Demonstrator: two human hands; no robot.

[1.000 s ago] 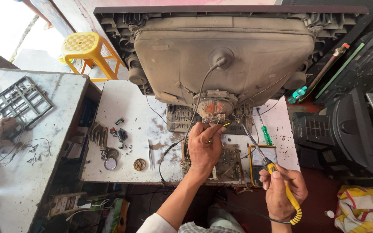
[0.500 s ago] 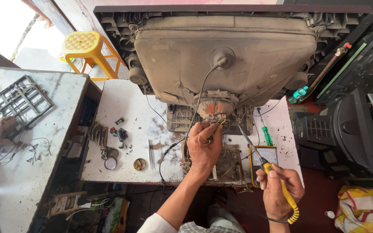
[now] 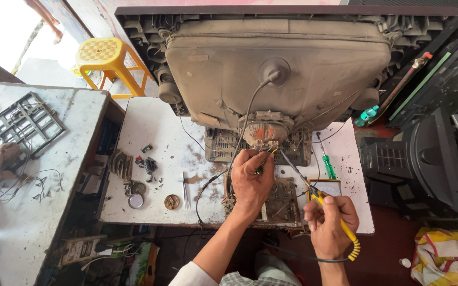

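Left hand (image 3: pixel 251 180) reaches forward, seemingly pinching; right hand (image 3: pixel 328 220) fisted.

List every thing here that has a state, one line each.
Television: back cover off, face down against the table.
Circuit board: pulled out, lying flat.
Left hand: pinching wires by the tube neck.
Right hand: gripping a yellow-handled soldering iron.
Green screwdriver: lying loose.
Yellow stool: upright.

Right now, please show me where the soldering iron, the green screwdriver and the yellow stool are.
soldering iron (image 3: pixel 340 225), head view, on its yellow handle in the right hand.
green screwdriver (image 3: pixel 328 167), head view, on its handle.
yellow stool (image 3: pixel 100 51), head view, on its seat.
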